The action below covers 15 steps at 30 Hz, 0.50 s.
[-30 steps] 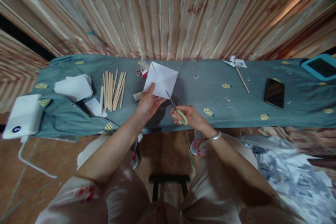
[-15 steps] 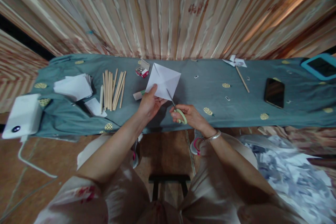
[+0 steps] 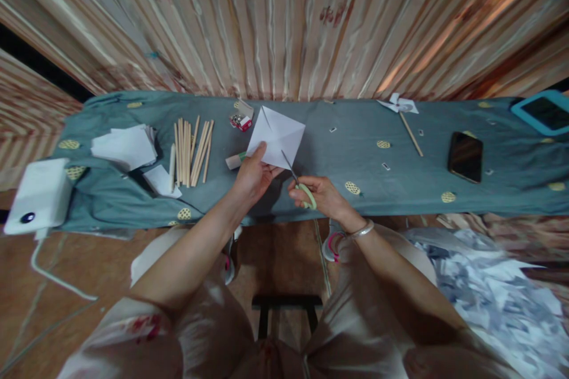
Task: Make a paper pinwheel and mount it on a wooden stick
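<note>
Inspecting the item in hand: a white square paper sheet, held above the cloth-covered counter, between the two hands. The left hand pinches its near-left edge, thumb on top and fingers beneath. The right hand grips green-handled scissors, blades at the near corner. A slit-like line runs in from the far corner. Assessment: the sheet should prove very light, thin and flexible, apt to bend if unsupported and to tear along any cut. Recommended hold is an uncut edge, clear of the blades. Containers: a small red box, flap raised, holds shiny metal pieces, too small to identify. Below, at right, an apparent clear plastic bag contains heaped paper scraps.
</note>
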Each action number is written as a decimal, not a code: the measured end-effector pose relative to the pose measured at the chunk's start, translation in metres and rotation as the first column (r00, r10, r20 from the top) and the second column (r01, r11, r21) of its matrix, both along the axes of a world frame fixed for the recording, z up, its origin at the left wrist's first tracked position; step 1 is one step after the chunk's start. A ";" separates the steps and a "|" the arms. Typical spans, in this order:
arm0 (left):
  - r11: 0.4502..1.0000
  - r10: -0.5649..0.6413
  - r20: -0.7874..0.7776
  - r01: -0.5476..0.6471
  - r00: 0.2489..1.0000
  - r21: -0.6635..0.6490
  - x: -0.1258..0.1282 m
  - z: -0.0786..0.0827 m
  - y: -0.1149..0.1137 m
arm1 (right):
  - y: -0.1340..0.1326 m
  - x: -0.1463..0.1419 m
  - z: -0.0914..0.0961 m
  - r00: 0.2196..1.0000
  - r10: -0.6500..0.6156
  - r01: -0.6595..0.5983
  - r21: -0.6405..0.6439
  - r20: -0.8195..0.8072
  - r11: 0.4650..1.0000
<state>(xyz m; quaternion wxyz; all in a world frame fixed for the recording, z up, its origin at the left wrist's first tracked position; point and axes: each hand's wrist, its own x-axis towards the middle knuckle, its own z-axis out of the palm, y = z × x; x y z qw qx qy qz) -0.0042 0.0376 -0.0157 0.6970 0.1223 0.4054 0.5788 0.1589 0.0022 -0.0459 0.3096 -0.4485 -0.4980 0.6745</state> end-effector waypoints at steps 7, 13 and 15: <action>1.000 0.002 -0.017 -0.002 1.000 0.000 0.001 -0.001 0.000 | -0.001 0.002 -0.002 1.000 0.014 -0.014 0.030 0.011 0.999; 1.000 -0.022 -0.042 0.022 0.999 -0.009 0.004 -0.001 -0.003 | 0.000 0.001 0.000 1.000 -0.007 0.006 0.025 0.009 1.000; 1.000 -0.025 -0.046 0.025 0.999 -0.011 0.005 -0.001 -0.003 | 0.000 0.001 0.001 1.000 -0.005 0.004 0.027 0.007 1.000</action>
